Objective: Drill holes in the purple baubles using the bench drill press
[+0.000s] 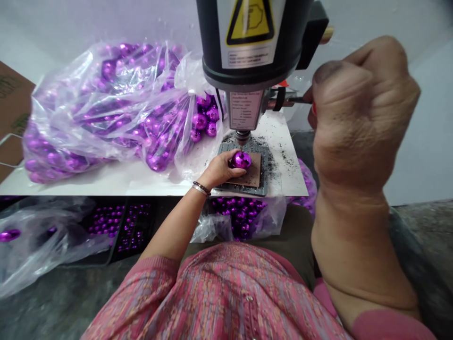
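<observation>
A shiny purple ball (242, 161) rests on a small brown board (253, 175) on the grey base of a bench drill press (244, 111). My left hand (223, 168) grips the ball from its left side, thumb and fingers around it. The thin drill bit (242, 147) points down at the top of the ball; whether it has entered cannot be made out. At the right, close to the camera, my right hand (357, 108) is closed around the end of the press's feed lever (299, 100).
On the white table (159, 182), a large clear bag (106, 108) of purple balls lies at the left. Dark shavings surround the drill base (264, 184). Below the table are a dark crate (134, 226) and a bag of balls (240, 215). A cardboard box (12, 104) stands far left.
</observation>
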A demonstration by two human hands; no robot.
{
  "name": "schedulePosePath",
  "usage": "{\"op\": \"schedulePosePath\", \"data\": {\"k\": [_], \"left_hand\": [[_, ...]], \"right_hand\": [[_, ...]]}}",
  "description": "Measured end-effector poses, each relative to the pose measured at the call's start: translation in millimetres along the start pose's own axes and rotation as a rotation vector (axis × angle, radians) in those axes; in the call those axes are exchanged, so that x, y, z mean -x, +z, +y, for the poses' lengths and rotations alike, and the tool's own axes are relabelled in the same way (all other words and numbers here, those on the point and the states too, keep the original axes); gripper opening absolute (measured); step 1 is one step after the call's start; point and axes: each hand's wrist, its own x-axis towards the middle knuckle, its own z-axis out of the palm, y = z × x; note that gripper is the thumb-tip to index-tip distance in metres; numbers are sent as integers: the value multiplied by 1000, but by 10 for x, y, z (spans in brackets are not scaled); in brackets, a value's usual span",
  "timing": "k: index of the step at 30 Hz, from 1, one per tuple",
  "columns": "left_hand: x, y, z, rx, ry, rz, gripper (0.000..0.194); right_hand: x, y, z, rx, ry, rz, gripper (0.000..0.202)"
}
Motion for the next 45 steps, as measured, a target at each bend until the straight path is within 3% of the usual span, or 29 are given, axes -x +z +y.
{"op": "schedulePosePath", "data": {"k": [5, 15, 25, 35, 42, 45], "left_hand": [[-3, -4, -2, -30, 33, -6, 71], [-27, 21, -135, -106, 123, 15, 71], [-11, 37, -115, -73, 101, 29, 68], [14, 62, -73, -64, 64, 41, 68], [14, 83, -124, -49, 91, 61, 68], [22, 93, -103, -25, 82, 67, 67]], "right_hand": [[146, -47, 56, 65, -10, 1, 17], [353, -23, 244, 78, -157, 15, 18], [472, 59, 447, 109, -302, 113, 25], [542, 170, 598, 75, -356, 228, 31], [664, 259, 803, 37, -317, 277, 50], [649, 274, 754, 21, -294, 314, 50]]}}
